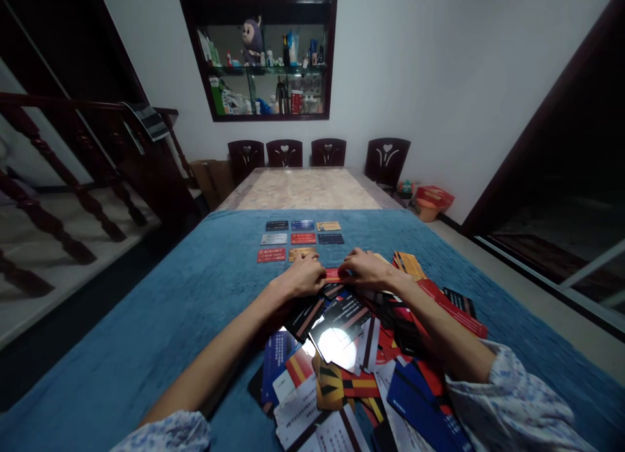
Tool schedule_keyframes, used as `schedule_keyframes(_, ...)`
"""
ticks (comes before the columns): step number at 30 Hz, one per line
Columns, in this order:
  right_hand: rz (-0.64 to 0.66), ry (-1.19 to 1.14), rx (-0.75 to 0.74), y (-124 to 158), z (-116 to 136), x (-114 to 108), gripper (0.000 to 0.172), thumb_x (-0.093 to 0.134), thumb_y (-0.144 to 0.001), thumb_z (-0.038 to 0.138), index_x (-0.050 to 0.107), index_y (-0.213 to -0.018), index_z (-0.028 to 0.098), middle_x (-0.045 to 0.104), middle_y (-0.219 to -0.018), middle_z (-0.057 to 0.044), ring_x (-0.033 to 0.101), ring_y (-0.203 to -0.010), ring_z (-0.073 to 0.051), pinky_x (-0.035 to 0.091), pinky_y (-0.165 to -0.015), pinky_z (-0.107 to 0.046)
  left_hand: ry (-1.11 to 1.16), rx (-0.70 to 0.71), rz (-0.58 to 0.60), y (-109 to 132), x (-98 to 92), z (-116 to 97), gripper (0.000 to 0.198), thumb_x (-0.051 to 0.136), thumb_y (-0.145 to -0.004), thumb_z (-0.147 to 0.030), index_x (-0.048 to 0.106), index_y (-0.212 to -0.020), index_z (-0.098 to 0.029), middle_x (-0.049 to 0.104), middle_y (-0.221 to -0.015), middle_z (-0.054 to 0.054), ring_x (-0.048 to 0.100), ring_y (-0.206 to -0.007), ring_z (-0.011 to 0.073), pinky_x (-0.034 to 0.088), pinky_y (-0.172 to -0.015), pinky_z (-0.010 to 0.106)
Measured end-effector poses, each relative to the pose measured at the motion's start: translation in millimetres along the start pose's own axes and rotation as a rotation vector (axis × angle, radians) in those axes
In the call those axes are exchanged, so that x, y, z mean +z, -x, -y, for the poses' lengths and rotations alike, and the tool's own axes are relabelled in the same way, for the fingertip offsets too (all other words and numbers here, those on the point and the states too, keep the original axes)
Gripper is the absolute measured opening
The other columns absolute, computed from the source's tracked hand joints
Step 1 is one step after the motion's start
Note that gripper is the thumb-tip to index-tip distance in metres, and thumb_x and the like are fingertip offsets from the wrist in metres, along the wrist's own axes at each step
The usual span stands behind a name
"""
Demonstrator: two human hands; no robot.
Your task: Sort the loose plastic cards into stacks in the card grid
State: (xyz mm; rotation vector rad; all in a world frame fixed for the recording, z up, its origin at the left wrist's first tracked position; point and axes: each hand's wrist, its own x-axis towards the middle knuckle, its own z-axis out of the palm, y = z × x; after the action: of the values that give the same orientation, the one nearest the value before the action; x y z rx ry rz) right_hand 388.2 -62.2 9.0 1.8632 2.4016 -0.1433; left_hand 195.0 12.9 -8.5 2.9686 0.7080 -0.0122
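My left hand (303, 276) and my right hand (365, 269) meet over the blue cloth (161, 315), fingers curled. Between them they pinch a small red card (333, 275) by its two ends. Just beyond the hands, several cards lie in neat rows (299, 238), face up, red, blue and orange. Below my wrists a loose heap of cards (351, 367) spreads towards me, overlapping, some shining under the light. An orange card (409, 264) lies right of my right hand.
Beyond the cloth the table's marble top (303, 188) shows, with several dark chairs (328, 151) at its far end. A wall cabinet (258, 55) holds bottles and a toy. A wooden stair rail (73, 146) runs at left; a red basket (432, 201) sits on the floor at right.
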Motion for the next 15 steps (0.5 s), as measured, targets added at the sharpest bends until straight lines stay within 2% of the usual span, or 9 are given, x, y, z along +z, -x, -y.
schedule_keyframes(4,-0.011,-0.007,-0.040,1.9,-2.4,-0.8,0.021,0.059,-0.088,0.033,0.076,-0.101,0.029,0.073,-0.098,-0.006,0.057,-0.111,-0.026,0.043,-0.082,-0.030,0.015,0.024,0.017,1.6,-3.2,-1.2,0.023,0.051,-0.090,-0.024,0.071,-0.079,-0.020,0.072,-0.102,0.013,0.043,-0.135,0.0347,0.031,-0.107,0.052)
schedule_keyframes(8,-0.016,-0.027,-0.052,3.6,-4.1,-4.3,0.024,0.059,-0.088,0.032,0.077,-0.104,0.029,0.074,-0.100,-0.006,0.060,-0.107,-0.024,0.044,-0.079,-0.028,0.017,0.071,0.006,3.7,-7.3,-2.5,0.023,0.051,-0.089,-0.020,0.070,-0.077,-0.020,0.072,-0.094,0.010,0.047,-0.132,0.0310,0.033,-0.108,0.046)
schedule_keyframes(12,-0.030,-0.055,-0.093,2.6,-8.4,-6.1,0.028,0.055,-0.090,0.026,0.076,-0.107,0.026,0.075,-0.101,-0.006,0.061,-0.105,-0.022,0.044,-0.081,-0.026,0.061,0.097,-0.063,4.2,-9.6,0.8,0.025,0.049,-0.090,-0.020,0.073,-0.084,-0.021,0.072,-0.094,0.009,0.055,-0.121,0.0269,0.039,-0.103,0.040)
schedule_keyframes(15,-0.093,-0.084,-0.121,-0.3,-13.0,-2.7,0.028,0.054,-0.090,0.023,0.076,-0.107,0.023,0.075,-0.099,-0.007,0.062,-0.102,-0.022,0.044,-0.082,-0.025,0.093,0.105,-0.151,3.0,-8.9,5.6,0.026,0.049,-0.089,-0.020,0.075,-0.088,-0.021,0.071,-0.096,0.008,0.061,-0.107,0.0228,0.043,-0.097,0.034)
